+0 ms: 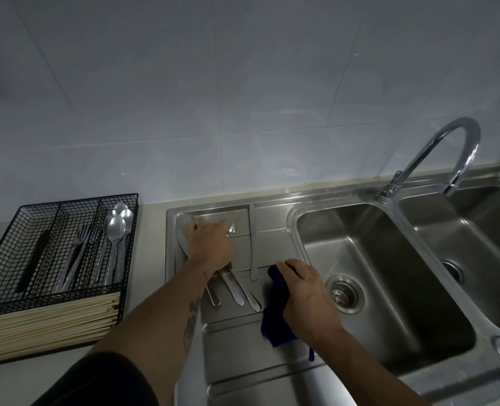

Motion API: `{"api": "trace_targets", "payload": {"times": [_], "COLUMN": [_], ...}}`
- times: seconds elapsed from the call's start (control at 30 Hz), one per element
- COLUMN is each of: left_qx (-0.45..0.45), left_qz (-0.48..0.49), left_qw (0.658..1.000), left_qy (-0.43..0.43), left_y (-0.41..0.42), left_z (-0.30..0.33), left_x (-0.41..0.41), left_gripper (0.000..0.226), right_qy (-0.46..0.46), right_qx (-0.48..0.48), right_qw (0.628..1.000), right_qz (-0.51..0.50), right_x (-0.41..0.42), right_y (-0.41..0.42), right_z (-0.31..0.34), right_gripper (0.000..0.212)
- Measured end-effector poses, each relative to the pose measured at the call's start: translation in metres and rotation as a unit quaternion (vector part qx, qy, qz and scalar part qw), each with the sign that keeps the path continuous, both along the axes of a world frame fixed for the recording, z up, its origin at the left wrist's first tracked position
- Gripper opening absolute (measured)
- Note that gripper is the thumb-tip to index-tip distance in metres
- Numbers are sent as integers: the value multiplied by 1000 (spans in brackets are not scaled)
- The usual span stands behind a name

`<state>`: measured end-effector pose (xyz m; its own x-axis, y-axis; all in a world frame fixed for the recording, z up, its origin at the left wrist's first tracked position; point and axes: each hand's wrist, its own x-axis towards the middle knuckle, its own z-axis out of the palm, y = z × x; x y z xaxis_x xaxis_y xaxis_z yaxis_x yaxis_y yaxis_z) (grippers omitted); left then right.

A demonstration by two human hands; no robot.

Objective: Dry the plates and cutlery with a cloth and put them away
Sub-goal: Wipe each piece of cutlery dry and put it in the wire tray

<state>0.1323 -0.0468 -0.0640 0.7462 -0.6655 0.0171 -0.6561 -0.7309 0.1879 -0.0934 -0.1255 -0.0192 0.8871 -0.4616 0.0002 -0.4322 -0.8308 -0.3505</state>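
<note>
Blue cloth (275,317) gripped in right hand (307,294); left hand (209,243) fingers spread on cutlery (234,288).

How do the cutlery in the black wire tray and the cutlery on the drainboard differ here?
The tray cutlery sits sorted by compartments; the drainboard cutlery lies loose on steel. The left hand rests on the drainboard pieces; nothing touches the tray's. Both are silver metal.
</note>
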Motion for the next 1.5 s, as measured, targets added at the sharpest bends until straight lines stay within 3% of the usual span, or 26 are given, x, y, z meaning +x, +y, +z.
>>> {"api": "trace_targets", "payload": {"times": [0.17,0.33,0.4,0.53,0.8,1.17,1.33,1.5], "left_qx": [3,-77,-148,-265,-381,-246,-263,-251], "left_qz": [-14,33,82,178,140,-25,-70,-89], "left_qw": [999,996,985,938,897,942,930,931], "left_qy": [-37,6,46,136,175,226,246,248], "left_y": [-5,-8,-10,-16,-22,28,52,86], "left_z": [1,-2,0,5,33,64,87,104], "left_x": [4,12,12,19,15,-35,-51,-55], "left_gripper": [30,17,9,16,21,16,27,32], "right_qy": [3,-3,-7,-5,-42,-189,-139,-88], "right_qx": [0,2,5,3,6,-53,-131,-164], "right_qw": [1000,1000,1000,1000,999,981,980,982], "right_qz": [4,-5,-7,-8,-13,-4,64,25], "right_x": [3,5,5,8,5,26,35,27], "right_y": [3,4,3,2,1,21,36,57], "right_z": [0,-1,-3,-5,-4,37,36,37], "right_gripper": [65,67,68,69,65,65,71,81]}}
